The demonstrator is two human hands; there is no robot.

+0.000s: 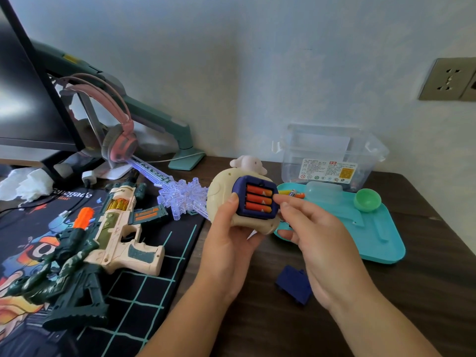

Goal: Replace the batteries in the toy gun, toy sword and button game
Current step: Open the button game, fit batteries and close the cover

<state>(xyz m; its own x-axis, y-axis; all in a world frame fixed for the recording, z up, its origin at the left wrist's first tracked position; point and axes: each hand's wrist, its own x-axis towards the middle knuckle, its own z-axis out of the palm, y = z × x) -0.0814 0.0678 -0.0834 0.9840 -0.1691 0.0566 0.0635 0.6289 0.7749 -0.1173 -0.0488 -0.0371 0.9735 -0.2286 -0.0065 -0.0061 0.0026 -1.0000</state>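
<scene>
Head view: left hand grips the cream rounded plastic button game; right hand's fingertips pinch at its orange batteries. Likely light, rigid, smooth; best held around the body.

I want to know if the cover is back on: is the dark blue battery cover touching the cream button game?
Apart. The head view shows the battery cover lying on the desk, below the button game held up in the left hand.

Pale wall with socket plate, dark wooden desk, perhaps daylight
</scene>
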